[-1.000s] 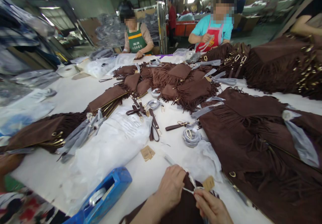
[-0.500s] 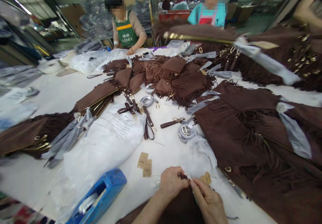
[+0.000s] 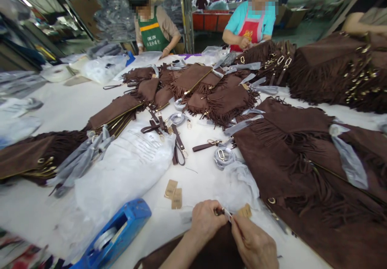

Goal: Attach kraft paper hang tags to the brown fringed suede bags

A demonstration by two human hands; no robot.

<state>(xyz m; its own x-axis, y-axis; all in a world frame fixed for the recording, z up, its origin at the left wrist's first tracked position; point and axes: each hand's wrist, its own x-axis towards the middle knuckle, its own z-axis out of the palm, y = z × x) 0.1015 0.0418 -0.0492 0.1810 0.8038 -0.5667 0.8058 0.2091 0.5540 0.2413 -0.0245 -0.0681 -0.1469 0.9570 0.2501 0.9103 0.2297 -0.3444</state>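
A brown bag point(image 3: 220, 247) lies at the bottom centre, under my hands. My left hand point(image 3: 207, 220) is closed over a small metal fitting at the bag's upper edge. Close beside it, my right hand point(image 3: 254, 241) pinches a thin whitish piece that meets the fitting; its exact shape is too small to tell. A tan tag point(image 3: 244, 211) shows just behind my right fingers. Two more tan tags point(image 3: 176, 199) lie on the white table to the left of my hands.
A blue tape dispenser point(image 3: 133, 218) stands at the lower left. Fringed brown bags point(image 3: 284, 156) cover the right side and more are heaped mid-table. Coiled wrapped straps point(image 3: 224, 157), short wrist straps and plastic bags point(image 3: 127, 168) lie between. People stand across the table.
A brown bag that was in the air at the upper right now lies on the middle heap. My right hand has shifted slightly right; my left hand has hardly moved.
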